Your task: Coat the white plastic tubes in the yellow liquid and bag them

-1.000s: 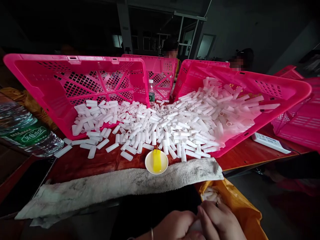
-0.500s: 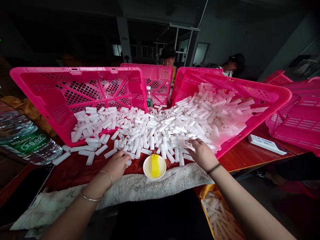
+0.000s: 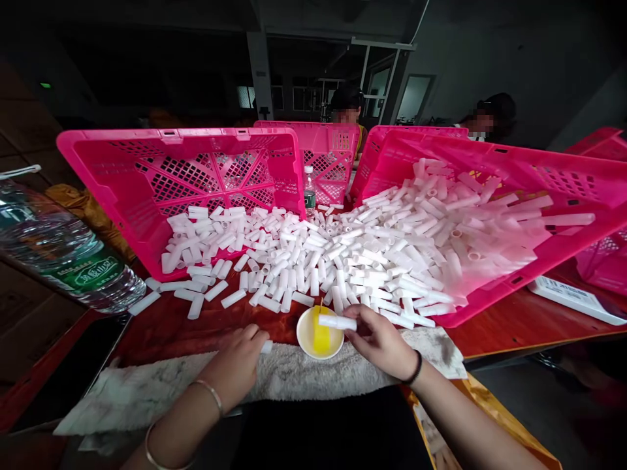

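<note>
My left hand [image 3: 238, 365] is closed on a short white tube [image 3: 266, 346] above the towel, left of the bowl. Between finger and thumb of my right hand [image 3: 379, 341] is another white tube [image 3: 337, 322], level over a small white bowl [image 3: 302, 342]. A yellow block [image 3: 321, 339] with a thin stick rises from that bowl. Behind both hands lies a heap of loose white tubes [image 3: 313, 251], spilling from two tipped pink crates, the left crate [image 3: 98, 170] and the right crate [image 3: 533, 261].
A grey-white towel [image 3: 304, 375] lies along the front edge of the red table [image 3: 490, 326]. A large water bottle [image 3: 88, 261] stands at left, a small bottle [image 3: 309, 189] between crates. A white box [image 3: 578, 299] is at right. Two people sit beyond the crates.
My right hand has left the heap with a white tube and moved to the bowl. My left hand has drawn back toward the towel. The view has shifted, so things appear farther right.
</note>
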`<state>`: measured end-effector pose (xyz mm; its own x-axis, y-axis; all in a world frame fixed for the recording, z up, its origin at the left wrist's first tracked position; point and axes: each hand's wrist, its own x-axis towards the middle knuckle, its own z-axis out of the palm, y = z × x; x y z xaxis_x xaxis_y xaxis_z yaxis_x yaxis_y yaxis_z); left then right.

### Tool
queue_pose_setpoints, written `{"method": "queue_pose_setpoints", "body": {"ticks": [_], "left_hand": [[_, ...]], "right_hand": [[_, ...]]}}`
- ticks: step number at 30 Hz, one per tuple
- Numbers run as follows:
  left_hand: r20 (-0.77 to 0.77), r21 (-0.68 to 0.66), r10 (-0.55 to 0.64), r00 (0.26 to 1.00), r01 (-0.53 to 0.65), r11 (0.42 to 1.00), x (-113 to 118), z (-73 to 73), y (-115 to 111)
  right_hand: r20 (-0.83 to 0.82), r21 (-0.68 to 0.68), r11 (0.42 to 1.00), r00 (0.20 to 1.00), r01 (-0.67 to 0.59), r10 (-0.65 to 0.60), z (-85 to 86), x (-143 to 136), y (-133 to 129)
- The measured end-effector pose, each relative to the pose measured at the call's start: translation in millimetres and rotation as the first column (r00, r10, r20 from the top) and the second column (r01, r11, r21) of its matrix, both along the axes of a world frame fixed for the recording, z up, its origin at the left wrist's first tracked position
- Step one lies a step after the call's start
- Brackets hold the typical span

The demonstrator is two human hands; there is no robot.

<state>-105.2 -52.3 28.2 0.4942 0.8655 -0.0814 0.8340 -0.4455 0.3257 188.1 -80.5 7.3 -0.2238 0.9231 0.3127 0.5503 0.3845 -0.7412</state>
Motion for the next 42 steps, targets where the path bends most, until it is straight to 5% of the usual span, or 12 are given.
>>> {"method": "queue_pose_setpoints", "body": {"ticks": [6, 12, 16, 22, 27, 32, 37, 42], "left_hand": [[0.308, -0.015, -0.029, 0.951, 0.035, 0.999, 39.1, -11.8, 6.9], [0.478, -0.037, -0.038, 0.877, 0.063, 0.997, 63.6, -34.6, 10.2], [0.502, -0.035, -0.028, 0.865, 0.052, 0.998, 64.8, -39.7, 11.8], [0.506, -0.007, -0.036, 0.862, 0.045, 0.999, 63.4, -40.8, 11.3], [0.499, -0.005, -0.039, 0.866, 0.048, 0.999, 63.6, -40.1, 11.0], [0.508, 0.001, -0.029, 0.861, 0.033, 0.999, 63.4, -42.1, 10.6], [0.501, 0.004, -0.042, 0.864, 0.046, 0.999, 62.6, -46.5, 11.9], [0.486, 0.034, -0.066, 0.871, 0.057, 0.998, 63.0, -45.8, 13.7]], "right_hand": [[0.085, 0.208, 0.978, 0.996, -0.026, 0.008, -20.4, -13.0, 22.3], [0.012, 0.071, 0.993, 0.996, -0.091, 0.090, -15.0, -10.7, 18.8], [-0.025, -0.074, 0.994, 0.997, -0.080, 0.078, -10.5, -7.5, 19.0], [0.103, 0.086, 0.979, 0.979, -0.187, 0.178, -9.1, -6.9, 13.0], [0.060, -0.079, 0.996, 0.998, 0.032, -0.027, -10.4, -12.7, 1.8], [0.080, 0.079, 0.997, 0.997, -0.021, 0.015, -12.3, -17.4, -4.5], [-0.053, -0.117, 0.992, 0.997, 0.043, -0.050, -13.6, -17.6, -9.1], [0.053, 0.140, 0.990, 0.998, -0.035, 0.028, -16.8, -17.4, -11.4]]}}
